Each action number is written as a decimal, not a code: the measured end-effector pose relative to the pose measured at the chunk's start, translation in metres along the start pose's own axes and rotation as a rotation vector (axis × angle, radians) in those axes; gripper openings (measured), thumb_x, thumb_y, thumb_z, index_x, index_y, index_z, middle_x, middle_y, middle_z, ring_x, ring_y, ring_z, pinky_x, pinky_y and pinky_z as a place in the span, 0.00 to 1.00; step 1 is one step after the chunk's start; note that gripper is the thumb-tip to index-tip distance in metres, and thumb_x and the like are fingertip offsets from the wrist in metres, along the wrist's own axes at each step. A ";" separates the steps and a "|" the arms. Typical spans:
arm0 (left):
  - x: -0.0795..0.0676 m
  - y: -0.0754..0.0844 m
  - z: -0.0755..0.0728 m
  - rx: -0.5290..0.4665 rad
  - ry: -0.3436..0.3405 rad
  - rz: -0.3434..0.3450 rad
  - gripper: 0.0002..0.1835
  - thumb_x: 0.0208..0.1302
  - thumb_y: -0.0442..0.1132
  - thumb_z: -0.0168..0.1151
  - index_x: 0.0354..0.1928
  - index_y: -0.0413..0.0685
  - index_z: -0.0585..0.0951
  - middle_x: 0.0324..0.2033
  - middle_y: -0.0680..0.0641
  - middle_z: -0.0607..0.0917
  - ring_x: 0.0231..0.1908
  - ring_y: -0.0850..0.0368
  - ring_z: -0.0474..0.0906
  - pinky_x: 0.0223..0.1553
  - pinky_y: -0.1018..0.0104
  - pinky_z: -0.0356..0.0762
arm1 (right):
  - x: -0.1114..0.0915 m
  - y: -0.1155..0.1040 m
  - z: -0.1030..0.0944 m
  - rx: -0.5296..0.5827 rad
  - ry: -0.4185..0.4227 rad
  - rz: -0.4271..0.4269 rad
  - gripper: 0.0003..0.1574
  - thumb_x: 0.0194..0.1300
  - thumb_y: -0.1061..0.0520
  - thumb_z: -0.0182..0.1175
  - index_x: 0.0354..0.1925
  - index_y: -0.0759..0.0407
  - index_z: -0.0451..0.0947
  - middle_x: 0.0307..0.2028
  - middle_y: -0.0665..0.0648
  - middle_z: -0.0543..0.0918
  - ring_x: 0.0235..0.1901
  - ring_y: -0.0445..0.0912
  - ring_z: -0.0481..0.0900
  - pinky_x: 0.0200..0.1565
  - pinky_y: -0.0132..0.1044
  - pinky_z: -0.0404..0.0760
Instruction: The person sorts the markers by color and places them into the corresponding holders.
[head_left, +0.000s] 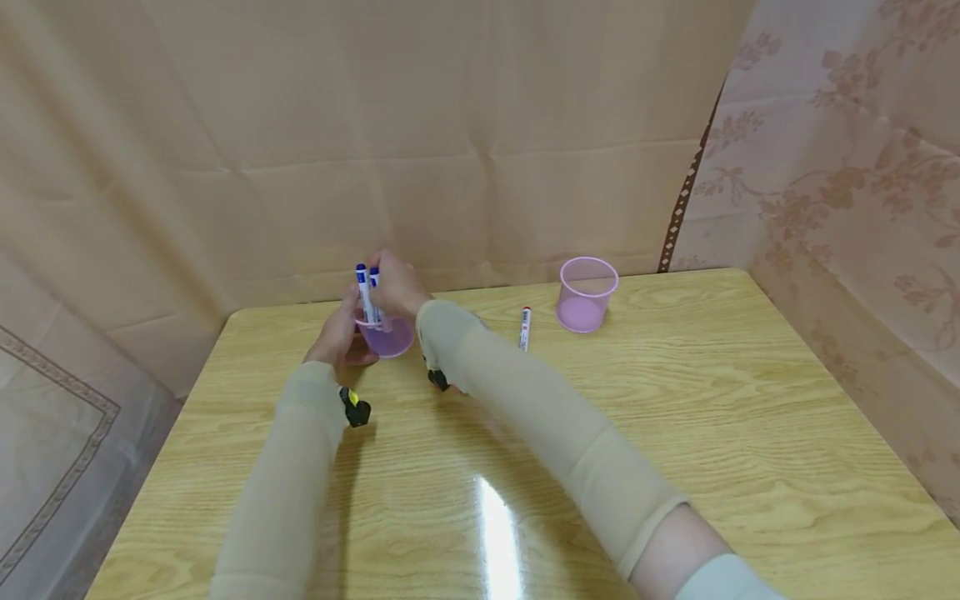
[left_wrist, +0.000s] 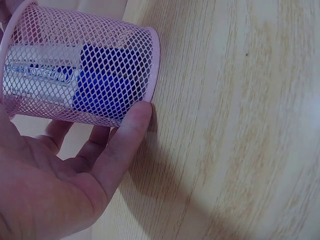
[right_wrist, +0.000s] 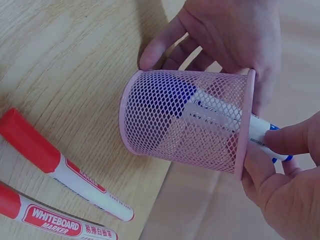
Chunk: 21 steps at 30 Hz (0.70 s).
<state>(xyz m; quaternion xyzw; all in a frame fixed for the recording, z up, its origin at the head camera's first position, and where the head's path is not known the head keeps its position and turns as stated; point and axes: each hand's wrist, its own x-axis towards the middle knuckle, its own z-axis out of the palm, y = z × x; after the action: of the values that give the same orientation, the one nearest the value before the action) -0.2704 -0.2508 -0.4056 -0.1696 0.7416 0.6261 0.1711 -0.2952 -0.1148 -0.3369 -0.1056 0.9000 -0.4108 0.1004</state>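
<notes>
A pink mesh pen cup [head_left: 392, 340] stands at the back left of the table, with blue-capped whiteboard markers [left_wrist: 102, 80] inside, caps down. My left hand [head_left: 337, 333] holds the cup from its left side, one fingertip low by the base. Over the rim, my right hand [right_wrist: 287, 172] pinches a blue marker [right_wrist: 259, 131] by its upper end, its lower part inside the mesh. Two blue marker ends show above the rim in the head view. Two red whiteboard markers [right_wrist: 82, 177] lie on the table near my right wrist.
A second pink mesh cup [head_left: 582, 315] stands upright to the right near the back edge. One red marker [head_left: 525, 327] lies between the cups, partly behind my right forearm. A beige curtain [head_left: 420, 150] hangs behind the wooden table [head_left: 675, 400].
</notes>
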 end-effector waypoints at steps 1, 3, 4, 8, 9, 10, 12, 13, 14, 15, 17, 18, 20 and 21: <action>0.000 0.000 0.000 0.000 0.000 0.001 0.52 0.69 0.78 0.25 0.72 0.40 0.64 0.60 0.38 0.73 0.46 0.49 0.78 0.46 0.56 0.83 | 0.000 0.000 0.000 0.001 0.004 -0.002 0.30 0.65 0.65 0.66 0.61 0.53 0.68 0.51 0.55 0.80 0.49 0.47 0.80 0.52 0.41 0.81; 0.001 0.000 -0.001 -0.001 0.000 0.005 0.51 0.69 0.77 0.25 0.72 0.40 0.64 0.59 0.38 0.73 0.46 0.49 0.78 0.45 0.56 0.83 | 0.001 0.001 0.001 0.008 0.011 -0.002 0.30 0.65 0.66 0.66 0.61 0.53 0.67 0.50 0.55 0.80 0.48 0.48 0.80 0.51 0.42 0.81; 0.001 0.000 -0.001 -0.001 0.001 0.004 0.51 0.70 0.77 0.25 0.71 0.41 0.64 0.59 0.38 0.73 0.46 0.49 0.78 0.45 0.57 0.83 | 0.001 0.001 0.001 0.006 0.014 0.000 0.30 0.65 0.66 0.66 0.62 0.54 0.67 0.50 0.55 0.80 0.48 0.48 0.80 0.51 0.42 0.82; 0.000 0.001 -0.001 0.000 0.007 0.004 0.51 0.69 0.78 0.26 0.71 0.41 0.65 0.60 0.38 0.72 0.49 0.47 0.77 0.47 0.55 0.83 | 0.003 0.001 0.004 -0.007 0.022 0.014 0.30 0.66 0.65 0.66 0.62 0.54 0.67 0.48 0.56 0.80 0.46 0.48 0.80 0.50 0.43 0.82; 0.000 0.001 -0.001 -0.001 0.008 0.002 0.51 0.68 0.79 0.26 0.71 0.41 0.65 0.61 0.38 0.72 0.50 0.47 0.77 0.47 0.55 0.83 | 0.003 0.001 0.005 -0.017 0.024 0.017 0.30 0.66 0.64 0.66 0.62 0.54 0.67 0.47 0.56 0.80 0.46 0.48 0.80 0.49 0.43 0.82; 0.000 0.001 0.000 -0.002 0.009 -0.001 0.51 0.68 0.79 0.26 0.71 0.42 0.65 0.61 0.38 0.72 0.51 0.46 0.76 0.48 0.54 0.82 | 0.003 0.001 0.005 -0.032 0.026 0.020 0.30 0.66 0.64 0.66 0.62 0.54 0.66 0.46 0.56 0.80 0.45 0.48 0.80 0.49 0.42 0.82; 0.000 0.001 0.001 -0.001 0.010 -0.008 0.52 0.66 0.80 0.26 0.71 0.43 0.65 0.62 0.38 0.72 0.52 0.46 0.76 0.49 0.54 0.82 | 0.003 0.001 0.005 -0.055 0.031 0.023 0.29 0.66 0.63 0.66 0.61 0.55 0.66 0.45 0.56 0.80 0.44 0.48 0.80 0.48 0.42 0.82; 0.000 0.001 0.001 -0.001 0.008 -0.008 0.52 0.66 0.80 0.26 0.71 0.43 0.65 0.62 0.38 0.72 0.52 0.46 0.76 0.50 0.54 0.82 | 0.003 0.001 0.005 -0.064 0.032 0.023 0.29 0.67 0.62 0.66 0.61 0.54 0.66 0.45 0.56 0.80 0.44 0.48 0.80 0.48 0.42 0.82; 0.001 0.000 0.001 -0.002 0.006 -0.008 0.52 0.66 0.80 0.26 0.71 0.43 0.65 0.62 0.38 0.72 0.53 0.46 0.76 0.50 0.53 0.82 | 0.003 0.001 0.005 -0.066 0.033 0.023 0.29 0.67 0.62 0.66 0.62 0.55 0.66 0.46 0.56 0.80 0.45 0.48 0.81 0.48 0.42 0.83; 0.001 0.000 0.001 -0.001 0.006 -0.007 0.53 0.66 0.81 0.26 0.71 0.43 0.65 0.62 0.38 0.72 0.52 0.46 0.76 0.51 0.53 0.82 | 0.002 0.001 0.005 -0.069 0.036 0.023 0.29 0.67 0.62 0.66 0.62 0.54 0.66 0.46 0.56 0.80 0.45 0.48 0.81 0.49 0.42 0.83; 0.002 -0.001 0.000 0.002 0.003 -0.003 0.53 0.65 0.82 0.27 0.70 0.43 0.65 0.62 0.38 0.72 0.52 0.46 0.76 0.51 0.53 0.81 | 0.001 0.001 0.005 -0.066 0.041 0.019 0.29 0.67 0.61 0.66 0.62 0.54 0.66 0.47 0.55 0.80 0.45 0.48 0.81 0.49 0.44 0.83; 0.002 -0.001 0.000 0.003 0.002 0.000 0.54 0.64 0.82 0.27 0.70 0.43 0.65 0.62 0.38 0.72 0.52 0.46 0.76 0.51 0.52 0.81 | 0.000 0.001 0.006 -0.064 0.043 0.017 0.29 0.67 0.61 0.66 0.62 0.53 0.66 0.47 0.55 0.80 0.46 0.48 0.81 0.49 0.45 0.83; 0.002 -0.002 -0.001 0.005 0.001 0.007 0.55 0.62 0.83 0.27 0.70 0.43 0.65 0.61 0.39 0.73 0.51 0.46 0.76 0.52 0.52 0.81 | 0.000 0.001 0.007 -0.066 0.049 0.014 0.30 0.68 0.61 0.66 0.63 0.53 0.65 0.48 0.55 0.80 0.46 0.48 0.81 0.50 0.46 0.83; 0.001 -0.002 -0.001 0.005 0.002 0.010 0.56 0.61 0.84 0.28 0.69 0.43 0.66 0.61 0.39 0.73 0.51 0.46 0.76 0.52 0.52 0.81 | 0.000 0.000 0.007 -0.070 0.053 0.013 0.30 0.68 0.61 0.66 0.63 0.52 0.65 0.48 0.55 0.80 0.46 0.48 0.81 0.49 0.46 0.84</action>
<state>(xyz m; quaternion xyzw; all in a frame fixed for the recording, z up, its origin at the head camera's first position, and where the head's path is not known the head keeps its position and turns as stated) -0.2706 -0.2519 -0.4075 -0.1661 0.7443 0.6247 0.1677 -0.2929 -0.1197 -0.3416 -0.0921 0.9169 -0.3810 0.0754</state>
